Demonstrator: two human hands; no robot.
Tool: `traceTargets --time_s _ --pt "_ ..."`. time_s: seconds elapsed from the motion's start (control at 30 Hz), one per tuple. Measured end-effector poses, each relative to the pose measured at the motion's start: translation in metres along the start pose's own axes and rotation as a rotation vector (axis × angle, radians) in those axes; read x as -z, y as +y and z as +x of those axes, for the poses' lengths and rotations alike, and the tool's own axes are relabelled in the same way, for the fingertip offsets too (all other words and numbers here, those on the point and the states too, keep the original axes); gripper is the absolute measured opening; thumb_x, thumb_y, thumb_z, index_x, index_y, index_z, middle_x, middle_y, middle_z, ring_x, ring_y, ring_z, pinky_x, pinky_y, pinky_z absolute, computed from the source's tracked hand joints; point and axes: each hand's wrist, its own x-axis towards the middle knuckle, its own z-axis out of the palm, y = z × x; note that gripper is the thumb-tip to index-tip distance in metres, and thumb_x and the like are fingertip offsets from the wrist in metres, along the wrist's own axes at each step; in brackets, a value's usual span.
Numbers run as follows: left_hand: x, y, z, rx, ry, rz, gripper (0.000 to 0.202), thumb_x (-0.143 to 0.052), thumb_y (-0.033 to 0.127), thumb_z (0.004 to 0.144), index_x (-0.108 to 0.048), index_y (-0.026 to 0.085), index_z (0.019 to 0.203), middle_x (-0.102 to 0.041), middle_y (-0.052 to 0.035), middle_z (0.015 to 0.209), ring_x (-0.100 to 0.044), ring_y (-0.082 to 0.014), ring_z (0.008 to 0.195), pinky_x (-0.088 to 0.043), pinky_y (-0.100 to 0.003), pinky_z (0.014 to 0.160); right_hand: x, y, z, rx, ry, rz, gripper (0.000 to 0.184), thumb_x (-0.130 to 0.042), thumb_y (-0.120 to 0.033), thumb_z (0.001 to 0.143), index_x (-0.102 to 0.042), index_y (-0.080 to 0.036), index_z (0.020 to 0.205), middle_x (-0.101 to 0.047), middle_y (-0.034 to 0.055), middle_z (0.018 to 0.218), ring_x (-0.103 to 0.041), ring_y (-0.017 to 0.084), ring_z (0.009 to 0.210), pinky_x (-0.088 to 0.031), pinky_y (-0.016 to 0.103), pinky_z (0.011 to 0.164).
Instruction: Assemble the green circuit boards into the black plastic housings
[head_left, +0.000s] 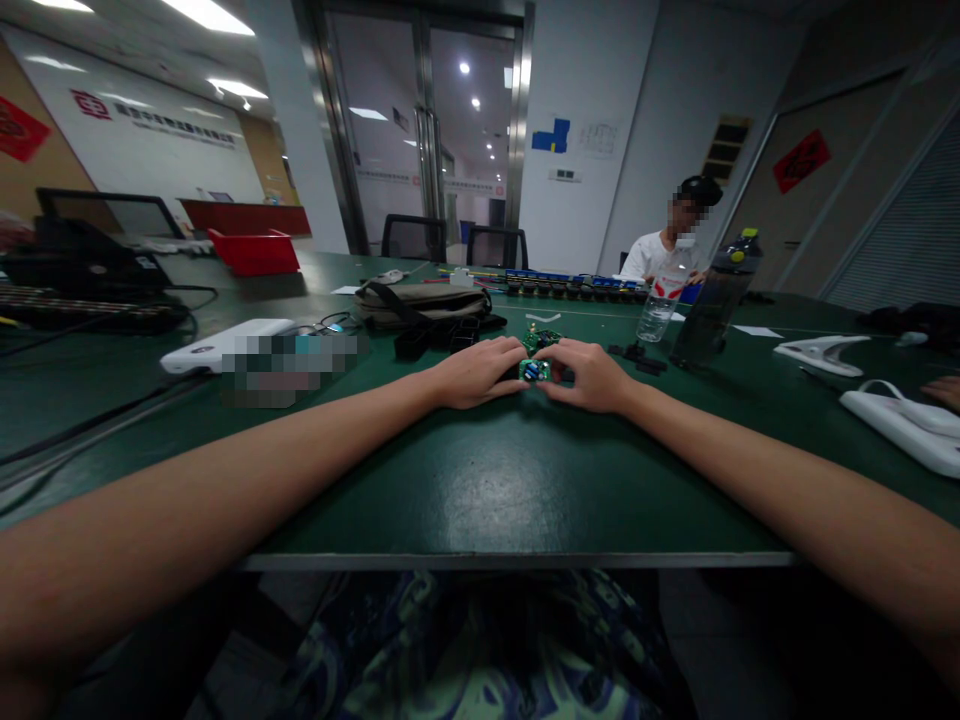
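Between my two hands a small green circuit board (534, 371) with dark and blue parts on it is held just above or on the green table (480, 470). My left hand (484, 372) pinches its left edge with thumb and fingers. From the other side my right hand (585, 375) grips the right edge, its fingertips curled round it. Just behind lie more green circuit boards (541, 338), partly covered by my fingers. Black plastic pieces (637, 358) lie to the right of my right hand, and black box-like parts (435, 338) sit beyond my left hand.
A clear water bottle (661, 305) and a tall dark bottle (716, 305) stand right of my hands. A grey-brown bag (424, 303) lies behind. White devices (232, 343) with cables are at left, a red bin (255, 252) farther back. Across the table sits a person (660, 255) in white.
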Motion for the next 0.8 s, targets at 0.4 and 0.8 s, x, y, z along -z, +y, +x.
traceTargets --time_s 0.4,0.8 --pt "0.0008 0.0006 -0.0008 0.008 -0.003 -0.027 0.038 -0.041 0.048 0.1 -0.053 0.015 0.113 -0.06 -0.0141 0.113 -0.059 -0.0257 0.103 -0.047 -0.039 0.093 -0.0009 -0.0002 0.0003 -0.004 -0.001 0.01 0.025 -0.066 -0.029 0.085 -0.065 -0.017 0.106 -0.065 0.0026 0.075 -0.059 0.018 0.07 -0.045 0.029 0.069" --pt "0.0007 0.0016 -0.0023 0.068 -0.021 -0.034 0.036 -0.042 0.049 0.1 -0.052 0.018 0.116 -0.059 -0.0102 0.114 -0.062 -0.0226 0.102 -0.051 -0.034 0.087 -0.0012 0.0006 -0.0003 -0.018 -0.007 0.007 0.026 -0.065 -0.03 0.085 -0.064 -0.017 0.107 -0.065 0.003 0.076 -0.059 0.019 0.071 -0.045 0.03 0.071"
